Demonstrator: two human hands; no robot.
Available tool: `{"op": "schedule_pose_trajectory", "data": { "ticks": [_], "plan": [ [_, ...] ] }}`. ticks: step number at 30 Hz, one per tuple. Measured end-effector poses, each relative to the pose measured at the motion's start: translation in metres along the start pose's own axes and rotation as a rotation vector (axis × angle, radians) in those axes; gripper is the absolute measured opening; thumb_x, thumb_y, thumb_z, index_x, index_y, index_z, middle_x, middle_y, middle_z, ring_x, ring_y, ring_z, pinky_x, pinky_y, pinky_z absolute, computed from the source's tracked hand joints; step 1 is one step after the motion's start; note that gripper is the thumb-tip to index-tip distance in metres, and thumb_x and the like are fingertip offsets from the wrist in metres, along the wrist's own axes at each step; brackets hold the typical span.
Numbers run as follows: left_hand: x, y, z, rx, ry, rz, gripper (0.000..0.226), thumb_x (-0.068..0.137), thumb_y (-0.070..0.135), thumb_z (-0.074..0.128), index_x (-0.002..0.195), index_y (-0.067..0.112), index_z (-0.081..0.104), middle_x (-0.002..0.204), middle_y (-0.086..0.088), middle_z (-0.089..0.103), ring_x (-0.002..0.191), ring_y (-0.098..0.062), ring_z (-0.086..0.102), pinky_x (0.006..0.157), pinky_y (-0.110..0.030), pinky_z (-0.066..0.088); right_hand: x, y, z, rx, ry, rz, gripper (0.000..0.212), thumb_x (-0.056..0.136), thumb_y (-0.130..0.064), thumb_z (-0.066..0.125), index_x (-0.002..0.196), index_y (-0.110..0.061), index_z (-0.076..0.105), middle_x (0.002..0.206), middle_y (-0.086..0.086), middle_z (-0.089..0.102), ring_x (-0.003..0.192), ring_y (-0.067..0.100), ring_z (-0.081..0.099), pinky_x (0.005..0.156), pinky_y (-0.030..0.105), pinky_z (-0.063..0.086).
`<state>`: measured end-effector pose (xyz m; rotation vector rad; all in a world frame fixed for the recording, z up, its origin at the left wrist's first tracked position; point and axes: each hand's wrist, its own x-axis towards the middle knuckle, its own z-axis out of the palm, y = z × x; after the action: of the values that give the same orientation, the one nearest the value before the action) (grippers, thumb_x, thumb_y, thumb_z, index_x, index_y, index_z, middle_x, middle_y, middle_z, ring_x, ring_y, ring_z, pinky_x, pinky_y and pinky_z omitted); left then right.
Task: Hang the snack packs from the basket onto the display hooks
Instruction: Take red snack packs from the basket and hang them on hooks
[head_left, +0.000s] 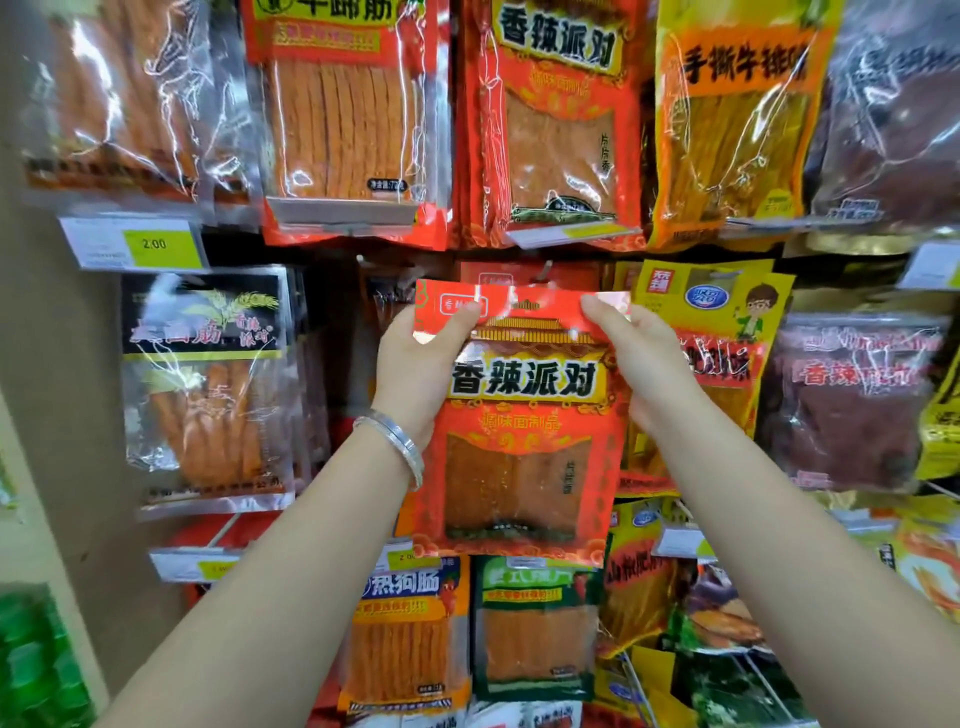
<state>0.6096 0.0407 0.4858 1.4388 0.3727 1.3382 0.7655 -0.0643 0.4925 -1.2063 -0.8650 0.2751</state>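
Thumbs of both hands press the front of the red snack pack's top band, the remaining fingers hidden behind it, so each hand is clamped on an upper corner: the left hand (415, 364), with a silver bangle (400, 441) at the wrist, at ten o'clock of the pack, the right hand (636, 358) at two o'clock. That red snack pack (519, 426) hangs upright in the grip at the centre of the view, held up before the display wall, its top edge just below a metal display hook (544, 270) that shows at twelve o'clock. Whether the pack's hang hole has met the hook cannot be told. Behind it a same-coloured pack appears to hang already, and a matching red stack (550, 119) fills the row above at twelve o'clock; yellow packs (711, 312) sit at three o'clock. By my judgement this pack is mid-hanging and not yet on. The basket is out of view, so what remains is unknown.
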Motion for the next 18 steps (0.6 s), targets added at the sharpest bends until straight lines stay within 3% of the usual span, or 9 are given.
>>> {"op": "schedule_pose_trajectory", "data": {
  "ticks": [3, 6, 8, 11, 15, 18],
  "plan": [
    [0.005, 0.001, 0.001, 0.176, 0.067, 0.155, 0.055, 0.079, 0.024, 0.073, 0.127, 0.02, 0.046, 0.123, -0.002, 0.057, 0.11, -0.011, 0.058, 0.094, -0.027, 0.047, 0.003, -0.006, -0.002, -0.036, 0.069, -0.185, 0.014, 0.088, -0.034, 0.064, 0.083, -0.021, 0.068, 0.086, -0.003, 0.072, 0.087, 0.016, 0.067, 0.084, 0.038, 0.051],
    [0.01, 0.006, 0.002, 0.34, -0.02, 0.396, 0.066, 0.086, 0.013, 0.063, 0.143, 0.025, 0.033, 0.143, 0.002, 0.038, 0.132, -0.011, 0.037, 0.111, -0.032, 0.033, 0.008, -0.015, -0.003, -0.067, 0.13, -0.264, 0.014, 0.088, -0.033, 0.064, 0.079, -0.023, 0.066, 0.08, -0.009, 0.07, 0.08, 0.009, 0.064, 0.078, 0.037, 0.05],
    [0.01, 0.009, 0.007, 0.458, -0.137, 0.474, 0.064, 0.088, 0.013, 0.056, 0.144, 0.032, 0.031, 0.149, 0.003, 0.03, 0.137, -0.003, 0.022, 0.115, -0.032, 0.02, 0.012, -0.02, -0.004, -0.076, 0.136, -0.259, 0.02, 0.086, -0.035, 0.064, 0.082, -0.016, 0.066, 0.086, 0.003, 0.069, 0.086, 0.022, 0.064, 0.085, 0.047, 0.05],
    [0.009, 0.011, 0.014, 0.487, -0.242, 0.464, 0.061, 0.09, 0.015, 0.05, 0.142, 0.041, 0.032, 0.156, -0.001, 0.018, 0.136, 0.003, 0.01, 0.113, -0.029, 0.014, 0.018, -0.025, -0.003, -0.078, 0.143, -0.236, 0.017, 0.084, -0.037, 0.063, 0.082, -0.021, 0.068, 0.092, 0.005, 0.071, 0.094, 0.03, 0.066, 0.09, 0.051, 0.049],
    [0.007, 0.012, 0.016, 0.46, -0.245, 0.43, 0.06, 0.09, 0.019, 0.051, 0.14, 0.045, 0.032, 0.157, 0.003, 0.015, 0.144, -0.008, 0.007, 0.115, -0.033, 0.012, 0.028, -0.028, -0.001, -0.065, 0.176, -0.19, 0.015, 0.088, -0.034, 0.063, 0.09, -0.02, 0.068, 0.094, 0.002, 0.072, 0.093, 0.023, 0.068, 0.084, 0.042, 0.053],
    [0.007, 0.01, 0.016, 0.433, -0.269, 0.431, 0.061, 0.09, 0.023, 0.05, 0.139, 0.051, 0.03, 0.157, 0.008, 0.013, 0.136, 0.011, 0.009, 0.11, -0.025, 0.013, 0.032, -0.029, 0.0, -0.087, 0.213, -0.146, 0.024, 0.085, -0.033, 0.064, 0.094, -0.011, 0.068, 0.094, 0.007, 0.071, 0.092, 0.027, 0.067, 0.084, 0.045, 0.053]
  ]
}}
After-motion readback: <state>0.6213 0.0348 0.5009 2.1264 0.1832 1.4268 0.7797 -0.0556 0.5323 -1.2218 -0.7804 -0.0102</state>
